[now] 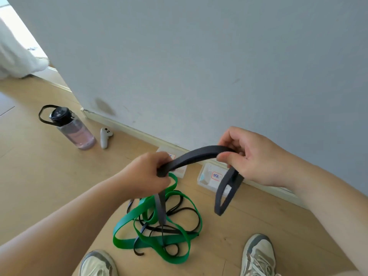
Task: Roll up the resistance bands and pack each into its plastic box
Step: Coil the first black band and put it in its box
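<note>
left hand [146,173] grips dark grey resistance band [196,156] | right hand [252,158] pinches its other end (loop hangs below) | green band [159,234] tangled on floor | plastic boxes [210,179] by wall

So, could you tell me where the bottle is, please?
In the head view, the bottle stands on the floor at upper left, near the wall corner, with a white controller lying just right of it.

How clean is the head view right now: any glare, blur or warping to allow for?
Head view: daylight blows out the opening at top left; the wide lens tilts the wall and skirting; the left hand, right hand and grey band are sharp; the box label is soft; shadows are faint.
</note>
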`<action>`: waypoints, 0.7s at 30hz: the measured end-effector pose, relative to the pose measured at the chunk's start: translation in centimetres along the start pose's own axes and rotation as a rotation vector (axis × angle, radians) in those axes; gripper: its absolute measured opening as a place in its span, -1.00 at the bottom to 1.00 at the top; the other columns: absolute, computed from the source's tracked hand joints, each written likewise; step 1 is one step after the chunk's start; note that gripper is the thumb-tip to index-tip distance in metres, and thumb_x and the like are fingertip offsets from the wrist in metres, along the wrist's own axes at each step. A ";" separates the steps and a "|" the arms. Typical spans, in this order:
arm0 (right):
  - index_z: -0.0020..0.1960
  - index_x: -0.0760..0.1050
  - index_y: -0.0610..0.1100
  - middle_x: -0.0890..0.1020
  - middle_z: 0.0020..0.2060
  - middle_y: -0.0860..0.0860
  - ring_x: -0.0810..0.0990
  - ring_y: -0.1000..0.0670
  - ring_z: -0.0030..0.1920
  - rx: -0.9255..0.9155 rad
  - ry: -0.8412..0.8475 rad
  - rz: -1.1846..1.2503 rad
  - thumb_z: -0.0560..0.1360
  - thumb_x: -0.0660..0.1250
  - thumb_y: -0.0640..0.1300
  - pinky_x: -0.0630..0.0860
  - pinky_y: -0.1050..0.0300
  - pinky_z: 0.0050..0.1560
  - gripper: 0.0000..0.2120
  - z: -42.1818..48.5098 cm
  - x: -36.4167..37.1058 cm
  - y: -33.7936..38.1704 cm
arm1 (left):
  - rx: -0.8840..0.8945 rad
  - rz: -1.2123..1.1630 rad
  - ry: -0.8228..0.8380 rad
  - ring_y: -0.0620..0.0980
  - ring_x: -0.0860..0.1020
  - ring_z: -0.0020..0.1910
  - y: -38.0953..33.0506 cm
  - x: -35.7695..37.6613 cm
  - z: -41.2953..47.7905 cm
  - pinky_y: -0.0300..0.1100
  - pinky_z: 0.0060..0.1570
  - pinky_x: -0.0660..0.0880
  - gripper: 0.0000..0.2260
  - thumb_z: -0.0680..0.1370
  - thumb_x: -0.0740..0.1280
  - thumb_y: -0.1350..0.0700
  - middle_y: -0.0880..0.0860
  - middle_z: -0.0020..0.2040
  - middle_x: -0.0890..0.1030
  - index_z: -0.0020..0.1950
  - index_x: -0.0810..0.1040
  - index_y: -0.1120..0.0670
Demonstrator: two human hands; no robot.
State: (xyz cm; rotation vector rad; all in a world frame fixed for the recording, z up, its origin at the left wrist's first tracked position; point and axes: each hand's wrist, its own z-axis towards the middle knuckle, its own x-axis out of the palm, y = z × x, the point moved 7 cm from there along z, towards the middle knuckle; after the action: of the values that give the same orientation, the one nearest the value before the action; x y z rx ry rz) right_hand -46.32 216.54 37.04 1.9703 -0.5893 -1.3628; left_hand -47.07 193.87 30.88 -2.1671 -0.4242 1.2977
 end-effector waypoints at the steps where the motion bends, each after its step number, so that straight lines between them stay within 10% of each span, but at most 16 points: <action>1: -0.05 0.50 0.12 0.69 -0.18 0.01 0.66 -0.12 -0.11 0.047 0.045 -0.079 0.58 0.42 -0.04 0.63 -0.16 0.02 -0.89 0.0 -0.2 -1.1 | 0.009 -0.059 -0.040 -0.05 0.67 -0.15 -0.2 -0.9 -0.1 -0.11 -0.05 0.65 -0.78 0.47 0.46 0.18 -0.04 -0.16 0.69 0.01 0.59 -0.11; 7: 0.01 0.54 0.16 0.71 -0.03 0.16 0.66 0.07 0.08 0.247 0.228 -0.219 0.54 0.46 -0.09 0.57 -0.01 0.22 -0.83 -0.5 0.7 -5.0 | 0.194 -0.403 -0.169 0.06 0.72 -0.19 -5.3 -2.7 -2.9 -0.11 -0.06 0.68 -0.63 0.46 0.53 0.34 0.03 -0.15 0.73 0.14 0.57 -0.02; 14: 0.16 0.61 -0.05 0.76 -0.03 -0.10 0.73 -0.12 0.07 -0.005 0.141 0.416 0.49 0.55 -0.16 0.60 -0.14 0.26 -0.73 -0.6 3.5 0.6 | 0.314 -0.390 -0.216 -0.06 0.71 -0.19 -7.6 -0.9 -3.8 -0.03 -0.08 0.66 -0.64 0.46 0.55 0.22 -0.08 -0.16 0.74 0.12 0.54 -0.10; 21: -0.07 0.66 0.03 0.74 -0.20 0.05 0.72 -0.01 -0.14 -0.047 -0.035 0.142 0.49 0.55 -0.08 0.67 -0.02 0.03 -0.92 -0.7 2.6 2.2 | 0.105 0.235 0.174 -0.04 0.58 -0.16 -2.2 2.9 -1.5 -0.24 -0.18 0.51 -0.81 0.50 0.38 0.13 -0.09 -0.16 0.58 0.07 0.52 -0.10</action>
State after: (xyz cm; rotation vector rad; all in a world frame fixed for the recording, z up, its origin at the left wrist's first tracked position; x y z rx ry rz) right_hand -44.72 213.47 37.18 1.8343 -0.6934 -1.3139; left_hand -44.38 196.66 30.77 -2.2678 -0.0317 1.2085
